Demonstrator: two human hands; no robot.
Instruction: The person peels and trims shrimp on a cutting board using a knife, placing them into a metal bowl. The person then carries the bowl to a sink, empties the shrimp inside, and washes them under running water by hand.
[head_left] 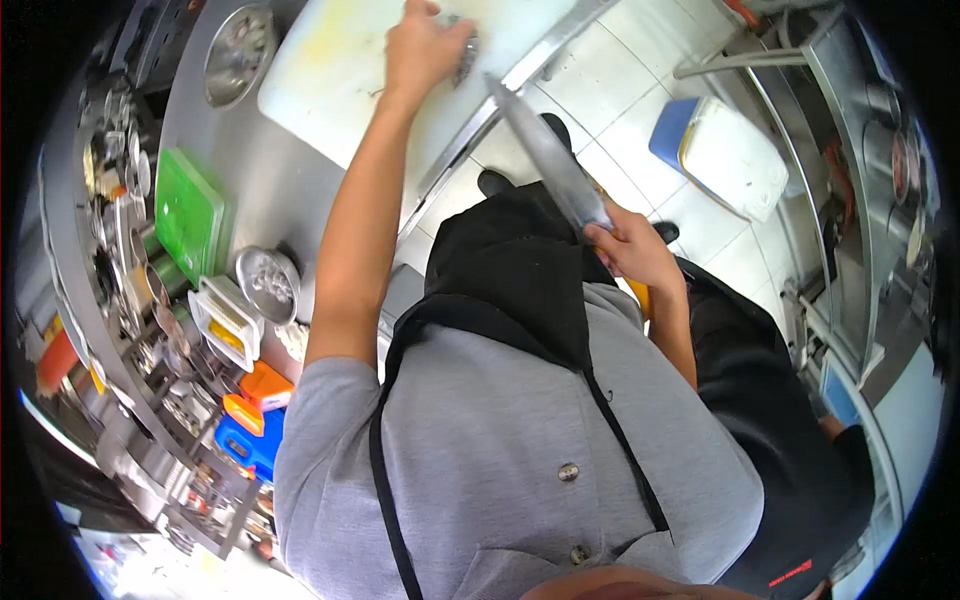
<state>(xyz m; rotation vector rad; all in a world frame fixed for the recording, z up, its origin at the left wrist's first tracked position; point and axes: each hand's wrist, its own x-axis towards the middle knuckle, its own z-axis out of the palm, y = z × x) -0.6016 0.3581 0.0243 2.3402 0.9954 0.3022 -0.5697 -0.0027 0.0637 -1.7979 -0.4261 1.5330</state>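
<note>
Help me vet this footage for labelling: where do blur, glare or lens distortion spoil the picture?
In the head view, fisheye distortion bends the metal rack at right and leaves the corners black; same view, glare whites out the lower left; also there, the kitchen knife in the right hand looks soft, and the dark item at the left hand is too unclear to identify.
</note>
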